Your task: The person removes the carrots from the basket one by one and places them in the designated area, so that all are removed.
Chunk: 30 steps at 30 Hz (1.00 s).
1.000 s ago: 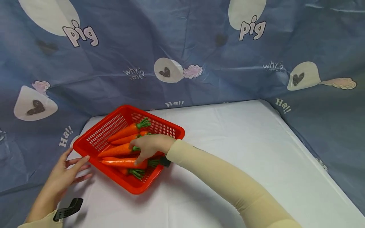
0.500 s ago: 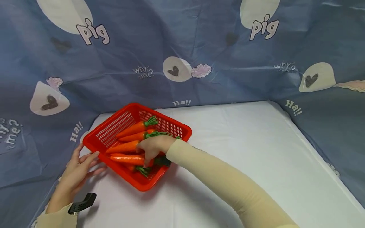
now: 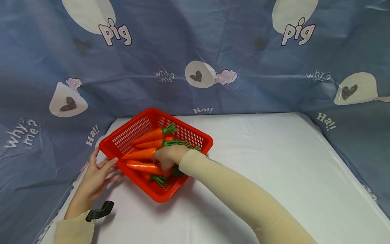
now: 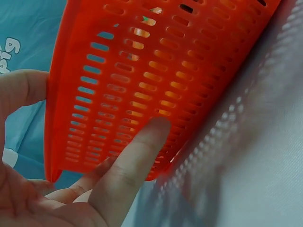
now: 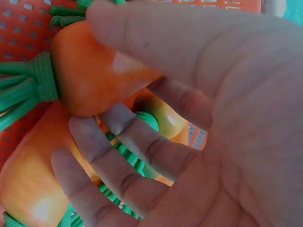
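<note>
A red plastic basket (image 3: 164, 196) with slotted walls holds several orange carrots (image 3: 148, 135) with green tops. My right hand (image 3: 171, 157) reaches down into it over the nearer carrots. In the right wrist view, a carrot (image 5: 85, 66) lies between the thumb above and the curled fingers below. More carrots show under those fingers. My left hand (image 3: 95, 176) is at the basket's left corner, thumb at the rim. Seen from the left wrist, one fairly straight finger touches the slotted outer wall (image 4: 156, 85). The right fingertips are partly hidden in the head view.
The basket stands on a white-covered table (image 3: 259, 156), near its back left. Behind and at the sides hangs a blue printed cloth (image 3: 146, 95). A black strap piece (image 3: 100, 210) sticks out from the left wrist.
The head view has swung left, so everything sits farther right in the frame. My right fingers have moved lower among the carrots. The left hand stays at the basket corner.
</note>
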Available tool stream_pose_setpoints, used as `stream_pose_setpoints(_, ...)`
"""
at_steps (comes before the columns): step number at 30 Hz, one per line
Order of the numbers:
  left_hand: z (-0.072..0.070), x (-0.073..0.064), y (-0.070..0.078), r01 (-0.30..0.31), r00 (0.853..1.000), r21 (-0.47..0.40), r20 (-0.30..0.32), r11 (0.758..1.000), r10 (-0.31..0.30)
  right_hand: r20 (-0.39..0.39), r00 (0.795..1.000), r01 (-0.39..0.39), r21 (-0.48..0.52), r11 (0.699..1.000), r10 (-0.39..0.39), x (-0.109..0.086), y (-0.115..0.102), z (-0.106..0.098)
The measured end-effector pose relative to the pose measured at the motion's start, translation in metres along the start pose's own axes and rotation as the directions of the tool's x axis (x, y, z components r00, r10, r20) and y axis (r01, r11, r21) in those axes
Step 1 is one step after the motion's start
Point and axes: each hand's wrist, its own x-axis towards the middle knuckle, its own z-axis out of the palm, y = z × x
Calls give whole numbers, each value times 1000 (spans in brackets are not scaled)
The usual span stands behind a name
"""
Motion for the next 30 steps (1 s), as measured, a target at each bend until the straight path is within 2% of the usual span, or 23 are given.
stream_pose_setpoints(9,3,2,-3,-12,1000,-25,0,1000,12,1,1000,10,-32,999,-10,-1,-2,-1)
stream_pose_setpoints(16,2,2,-7,-33,999,-53,-13,998,33,-15,1000,28,26,999,-27,-3,2,0)
stream_pose_setpoints(25,4,2,-7,-31,999,-73,-28,997,29,-25,993,114,65,991,-113,-4,13,-4)
stream_pose_setpoints(30,4,2,-9,-25,999,-66,-33,998,22,-13,994,111,100,989,-111,-5,16,-9)
